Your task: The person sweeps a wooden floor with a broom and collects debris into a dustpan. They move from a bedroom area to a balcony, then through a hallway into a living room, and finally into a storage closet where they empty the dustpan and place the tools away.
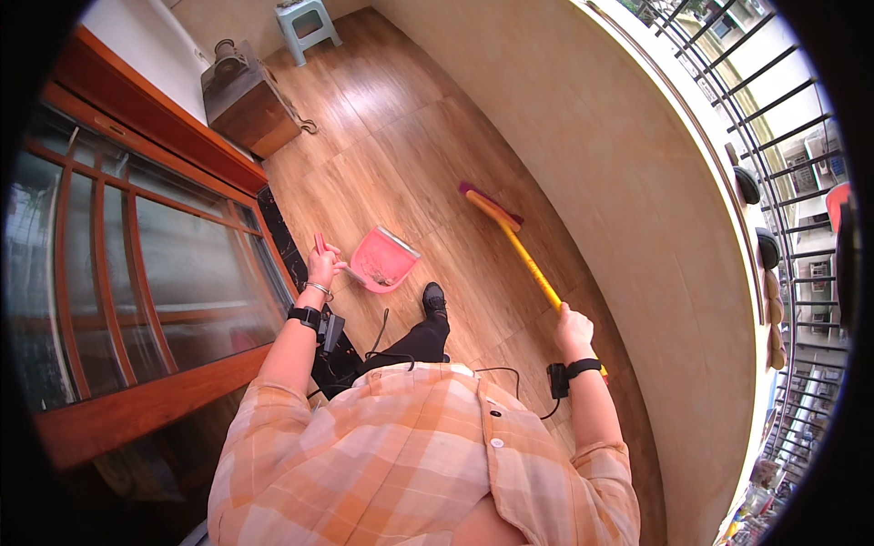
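My left hand (323,265) grips the handle of a pink plastic dustpan (384,256). Some debris (380,275) lies inside the pan, mostly towards its back, and a pale strip edges its front lip. In my right hand (573,328) is the yellow shaft of a broom (529,263). The orange broom head (493,209), with purple bristles, is at the floor near the base of the right wall, well apart from the dustpan. Dust on the boards is too fine to make out.
Wood-look flooring (369,164) runs between a glazed wooden door (198,252) on the left and a beige wall (614,170) on the right. A wooden box (249,109) and a light blue plastic stool (307,29) stand ahead. Cables (389,353) hang around my waist.
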